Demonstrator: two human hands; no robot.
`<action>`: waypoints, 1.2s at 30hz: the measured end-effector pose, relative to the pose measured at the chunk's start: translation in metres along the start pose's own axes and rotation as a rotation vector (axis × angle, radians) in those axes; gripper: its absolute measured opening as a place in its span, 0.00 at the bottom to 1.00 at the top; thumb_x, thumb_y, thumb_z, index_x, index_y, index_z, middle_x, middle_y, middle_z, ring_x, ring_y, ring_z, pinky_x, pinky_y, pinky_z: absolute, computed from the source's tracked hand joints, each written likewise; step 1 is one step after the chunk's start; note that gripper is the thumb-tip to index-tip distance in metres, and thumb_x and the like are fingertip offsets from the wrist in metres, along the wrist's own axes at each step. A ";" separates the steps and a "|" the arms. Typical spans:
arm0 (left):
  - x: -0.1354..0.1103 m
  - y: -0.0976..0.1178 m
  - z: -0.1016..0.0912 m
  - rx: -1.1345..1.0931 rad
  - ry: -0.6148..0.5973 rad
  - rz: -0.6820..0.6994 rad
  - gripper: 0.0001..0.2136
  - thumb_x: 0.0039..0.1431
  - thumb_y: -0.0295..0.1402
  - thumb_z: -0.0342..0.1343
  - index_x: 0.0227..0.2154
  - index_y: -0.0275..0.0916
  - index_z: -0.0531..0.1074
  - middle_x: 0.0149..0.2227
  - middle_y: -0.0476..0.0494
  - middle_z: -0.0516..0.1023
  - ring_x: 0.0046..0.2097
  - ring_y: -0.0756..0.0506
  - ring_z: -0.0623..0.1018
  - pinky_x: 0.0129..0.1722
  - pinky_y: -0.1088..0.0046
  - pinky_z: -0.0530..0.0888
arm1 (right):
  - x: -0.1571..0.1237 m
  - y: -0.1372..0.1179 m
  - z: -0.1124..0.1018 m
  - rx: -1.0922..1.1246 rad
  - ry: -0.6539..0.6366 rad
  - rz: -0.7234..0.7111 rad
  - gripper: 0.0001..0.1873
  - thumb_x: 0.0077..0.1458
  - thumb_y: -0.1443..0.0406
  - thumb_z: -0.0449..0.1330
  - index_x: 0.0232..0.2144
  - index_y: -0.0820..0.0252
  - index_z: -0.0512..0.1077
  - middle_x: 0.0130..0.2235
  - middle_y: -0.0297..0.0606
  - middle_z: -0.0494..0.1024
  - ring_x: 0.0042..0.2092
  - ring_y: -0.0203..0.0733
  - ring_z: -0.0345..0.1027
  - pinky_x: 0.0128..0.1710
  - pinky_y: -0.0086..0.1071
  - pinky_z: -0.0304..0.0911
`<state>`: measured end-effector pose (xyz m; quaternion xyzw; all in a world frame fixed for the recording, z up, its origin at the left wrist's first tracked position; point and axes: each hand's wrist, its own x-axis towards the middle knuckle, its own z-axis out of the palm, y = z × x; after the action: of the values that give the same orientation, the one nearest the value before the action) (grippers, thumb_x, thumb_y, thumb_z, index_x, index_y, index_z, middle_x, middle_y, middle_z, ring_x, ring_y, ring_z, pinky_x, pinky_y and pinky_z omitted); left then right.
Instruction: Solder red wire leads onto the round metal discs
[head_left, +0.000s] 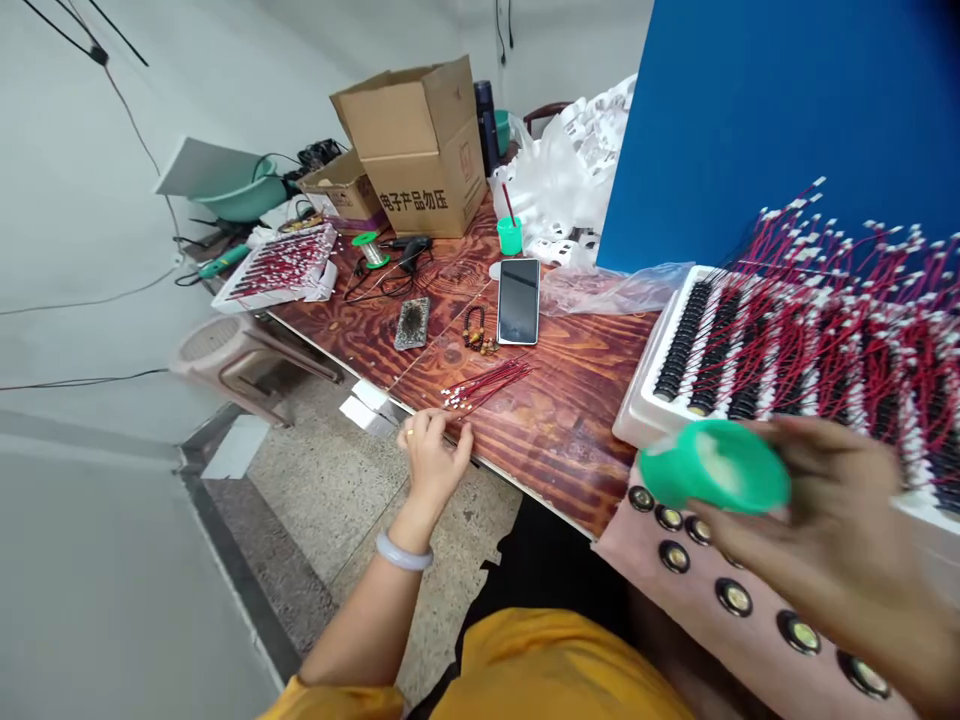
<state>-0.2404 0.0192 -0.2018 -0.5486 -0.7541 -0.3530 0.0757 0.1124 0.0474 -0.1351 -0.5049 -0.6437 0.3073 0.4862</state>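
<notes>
My left hand (433, 455) rests at the front edge of the wooden table (570, 400), fingers curled, just below a small bundle of red wires (487, 385); whether it pinches anything I cannot make out. My right hand (832, 530) holds a green plastic cup (712, 467), tilted on its side, above a pink tray (622, 540) with a row of round black-and-gold parts (731, 595). Behind it stands a white tray (637, 410) full of black parts with red wires (825, 320).
A phone (519, 300), a bead bracelet (476, 330) and a dark scrubbing pad (412, 322) lie mid-table. Farther back: a cardboard box (420, 145), a small green cup (510, 235), a solder spool (369, 246), another wired tray (281, 265), plastic bags (562, 170). A blue panel (750, 110) rises on the right.
</notes>
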 end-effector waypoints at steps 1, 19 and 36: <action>-0.001 -0.004 -0.001 0.020 -0.021 -0.012 0.08 0.58 0.39 0.59 0.37 0.42 0.76 0.40 0.42 0.76 0.47 0.39 0.72 0.49 0.58 0.61 | 0.001 -0.003 0.014 0.018 -0.082 -0.044 0.43 0.41 0.49 0.75 0.54 0.53 0.60 0.49 0.47 0.71 0.47 0.51 0.72 0.38 0.39 0.75; -0.005 -0.004 -0.049 -0.382 0.004 -0.123 0.11 0.57 0.41 0.60 0.31 0.38 0.76 0.29 0.47 0.80 0.31 0.48 0.78 0.37 0.69 0.74 | 0.026 0.008 0.115 0.108 -0.128 0.023 0.46 0.43 0.55 0.71 0.62 0.60 0.58 0.63 0.51 0.62 0.65 0.59 0.56 0.68 0.55 0.52; -0.048 0.092 -0.077 -0.924 -0.362 0.255 0.03 0.56 0.28 0.62 0.32 0.40 0.74 0.29 0.46 0.76 0.34 0.47 0.77 0.36 0.71 0.76 | -0.066 -0.072 0.057 1.008 0.079 0.662 0.26 0.39 0.49 0.76 0.29 0.63 0.74 0.26 0.35 0.74 0.27 0.33 0.66 0.25 0.25 0.61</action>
<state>-0.1619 -0.0520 -0.1277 -0.6646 -0.4475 -0.5370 -0.2640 0.0355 -0.0313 -0.1115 -0.3967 -0.2089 0.6904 0.5677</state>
